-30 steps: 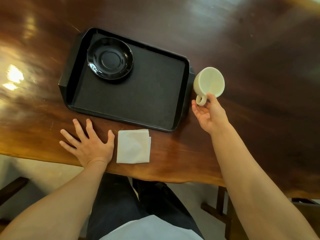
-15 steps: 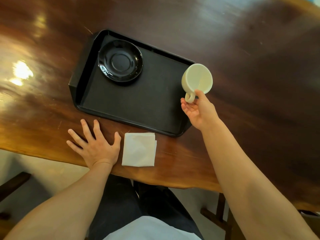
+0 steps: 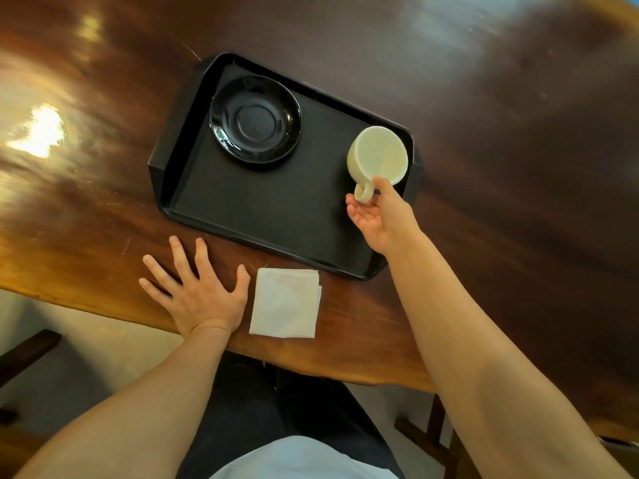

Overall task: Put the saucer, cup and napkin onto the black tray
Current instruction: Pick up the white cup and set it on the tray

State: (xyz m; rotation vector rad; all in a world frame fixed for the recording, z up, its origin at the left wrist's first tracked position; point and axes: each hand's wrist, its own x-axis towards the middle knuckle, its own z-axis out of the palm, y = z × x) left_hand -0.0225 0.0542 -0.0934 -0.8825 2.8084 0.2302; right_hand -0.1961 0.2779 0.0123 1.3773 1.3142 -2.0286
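Note:
A black saucer lies in the far left corner of the black tray. My right hand grips the handle of a cream cup and holds it over the tray's far right corner; I cannot tell whether the cup touches the tray. A folded white napkin rests on the wooden table just in front of the tray's near edge. My left hand lies flat on the table, fingers spread, right beside the napkin's left side.
The glossy brown wooden table stretches around the tray, with its near edge just below the napkin. A wooden chair frame shows under the table at the lower right.
My right hand has carried the cup leftward from beside the tray's right rim to over the tray's right corner. The left hand and napkin have stayed in place.

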